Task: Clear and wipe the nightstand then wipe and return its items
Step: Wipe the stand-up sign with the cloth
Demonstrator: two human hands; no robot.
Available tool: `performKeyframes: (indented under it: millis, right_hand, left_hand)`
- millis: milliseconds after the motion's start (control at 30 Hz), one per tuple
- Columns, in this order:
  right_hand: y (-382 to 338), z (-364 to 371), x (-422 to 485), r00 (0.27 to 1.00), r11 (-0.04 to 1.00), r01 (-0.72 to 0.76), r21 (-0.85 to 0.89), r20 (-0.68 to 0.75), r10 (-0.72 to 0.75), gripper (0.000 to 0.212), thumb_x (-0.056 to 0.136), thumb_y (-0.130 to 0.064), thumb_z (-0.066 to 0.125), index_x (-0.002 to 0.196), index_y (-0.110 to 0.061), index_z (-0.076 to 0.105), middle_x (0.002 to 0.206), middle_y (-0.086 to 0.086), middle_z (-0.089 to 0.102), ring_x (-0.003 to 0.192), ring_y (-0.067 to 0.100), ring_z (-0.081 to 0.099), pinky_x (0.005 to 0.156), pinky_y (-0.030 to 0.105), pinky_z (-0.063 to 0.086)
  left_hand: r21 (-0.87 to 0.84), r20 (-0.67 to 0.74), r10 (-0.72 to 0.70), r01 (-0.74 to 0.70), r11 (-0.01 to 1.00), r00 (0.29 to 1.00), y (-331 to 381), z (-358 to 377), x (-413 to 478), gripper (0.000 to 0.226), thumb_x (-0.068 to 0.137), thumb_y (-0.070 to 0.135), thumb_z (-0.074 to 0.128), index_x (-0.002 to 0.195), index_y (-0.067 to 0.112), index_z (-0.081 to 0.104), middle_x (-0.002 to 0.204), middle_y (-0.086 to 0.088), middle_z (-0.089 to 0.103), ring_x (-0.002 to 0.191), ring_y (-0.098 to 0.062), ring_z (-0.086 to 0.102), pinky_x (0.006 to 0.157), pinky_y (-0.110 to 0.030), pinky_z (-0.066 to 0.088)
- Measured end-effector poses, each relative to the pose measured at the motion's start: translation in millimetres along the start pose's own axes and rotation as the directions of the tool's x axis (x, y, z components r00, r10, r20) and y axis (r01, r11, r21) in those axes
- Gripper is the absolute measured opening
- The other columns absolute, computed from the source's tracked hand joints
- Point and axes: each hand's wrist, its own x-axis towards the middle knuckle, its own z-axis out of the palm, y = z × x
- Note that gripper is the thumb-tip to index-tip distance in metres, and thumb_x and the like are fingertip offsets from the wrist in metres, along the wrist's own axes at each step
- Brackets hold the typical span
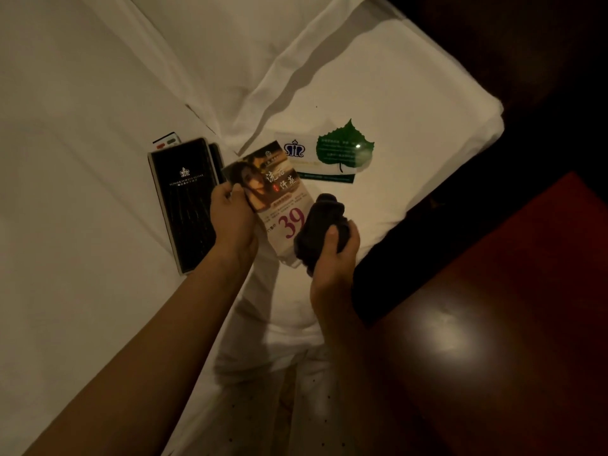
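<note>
The white bed (82, 159) fills most of the view and serves as the holding place for the cleared items, while the dark red-brown nightstand (493, 340) sits at the lower right with a glossy bare top catching a light reflection. A pillow (411, 93) lies at the head of the bed. On the sheet, left of the hands, rests a black hotel folder (184, 205), which looks stiff and flat and would lift easily by one long edge. The item in hand is a printed promotional card (279, 205) with a large "39", held above the sheet between the folder and the nightstand. The left hand (232, 215) pinches its left edge between thumb and fingers. It looks light, thin and fairly rigid, probably glossy and so a little slippery. Holding an edge leaves the face free for wiping, though pressing hard on the unsupported end could bend it. Whether it sits in a clear holder I cannot tell. Beyond it, on the pillow, lies a green leaf-shaped sign (343, 148). The right hand (335, 255) is curled round a wadded dark cloth (320, 222), soft and pliable, touching the card's right side. A remote control (166, 142) peeks out behind the folder.
</note>
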Motion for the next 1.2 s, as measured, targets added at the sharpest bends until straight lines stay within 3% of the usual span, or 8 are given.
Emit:
performKeyframes:
  millis: [167,267,400,533,667,900,1000,1200]
  right_hand:
    - [-0.3,-10.9,-1.5,0.994,0.992,-0.102,0.073,0.040,0.099,0.041,0.097,-0.031,0.042,0.138,-0.029,0.035,0.137,0.011,0.048,0.116,0.034,0.054,0.085,0.049,0.056]
    - [-4.8,-26.9,-1.2,1.000,0.999,0.016,-0.034,0.019,-0.015,0.042,0.096,-0.031,0.044,0.137,-0.025,0.038,0.137,0.012,0.048,0.118,0.033,0.054,0.093,0.052,0.052]
    - [-13.2,-52.7,18.1,0.974,0.972,0.201,-0.123,-0.080,-0.212,0.042,0.096,-0.026,0.044,0.137,-0.019,0.039,0.139,0.009,0.047,0.117,0.014,0.047,0.095,0.026,0.042]
    - [-24.7,-63.3,38.7,0.976,0.981,0.186,-0.059,-0.106,-0.191,0.043,0.096,-0.022,0.046,0.138,-0.015,0.039,0.139,0.012,0.046,0.123,0.023,0.049,0.099,0.031,0.045]
    - [-37.5,-64.1,50.8,0.962,0.965,0.261,-0.036,-0.079,-0.263,0.046,0.095,-0.020,0.048,0.139,-0.014,0.036,0.139,0.012,0.046,0.124,0.024,0.049,0.101,0.036,0.047]
    - [-61.7,-48.1,78.8,0.955,0.955,0.296,-0.004,-0.013,-0.296,0.051,0.093,-0.014,0.053,0.141,-0.015,0.035,0.145,0.008,0.043,0.132,0.021,0.043,0.107,0.028,0.036]
    - [-64.7,-40.3,85.7,0.933,0.932,0.360,-0.047,0.032,-0.358,0.053,0.091,-0.013,0.055,0.140,-0.017,0.037,0.143,0.006,0.044,0.130,0.018,0.043,0.110,0.030,0.036]
    - [-68.6,-17.3,82.6,0.849,0.823,0.526,-0.216,0.066,-0.525,0.051,0.090,-0.013,0.056,0.138,-0.012,0.039,0.144,0.013,0.041,0.134,0.026,0.036,0.115,0.041,0.027]
  left_hand:
    - [0.079,0.033,-0.016,0.014,0.997,0.999,-8.5,-4.5,3.7,0.016,0.096,0.015,0.039,0.084,0.021,0.047,0.087,-0.003,0.057,0.085,-0.021,0.059,0.084,-0.043,0.052]
    - [0.193,0.062,-0.027,0.015,0.981,0.998,-13.2,-10.4,14.8,0.019,0.097,0.017,0.038,0.081,0.021,0.048,0.086,-0.004,0.056,0.091,-0.027,0.058,0.083,-0.045,0.052]
    - [0.380,0.095,-0.026,-0.012,0.925,0.995,-15.0,-15.3,31.6,0.022,0.095,0.014,0.042,0.115,0.010,0.051,0.100,-0.007,0.060,0.099,-0.027,0.062,0.074,-0.031,0.054]
    - [0.641,0.117,0.280,-0.287,0.712,0.953,-3.3,-9.4,44.7,0.050,0.091,0.009,0.050,0.139,0.013,0.037,0.133,-0.013,0.050,0.117,-0.024,0.052,0.098,-0.029,0.043]
    - [0.675,0.322,0.449,-0.534,0.508,0.834,16.0,24.3,52.0,0.047,0.090,0.007,0.048,0.137,0.010,0.041,0.136,-0.014,0.050,0.124,-0.024,0.046,0.091,-0.018,0.028]
    - [0.685,0.430,0.142,-0.424,0.592,0.892,24.2,87.3,77.9,0.034,0.095,0.014,0.046,0.127,0.003,0.047,0.125,-0.017,0.059,0.110,-0.029,0.058,0.087,-0.033,0.047]
    - [0.484,0.469,0.112,-0.362,0.797,0.876,26.8,81.7,74.3,0.023,0.096,0.022,0.047,0.109,0.007,0.058,0.108,-0.010,0.067,0.097,-0.024,0.063,0.085,-0.033,0.054]
    - [0.167,0.586,0.027,-0.154,0.974,0.810,19.1,81.4,28.3,0.017,0.095,0.017,0.050,0.078,0.016,0.051,0.091,-0.007,0.068,0.080,-0.020,0.068,0.067,-0.031,0.060]
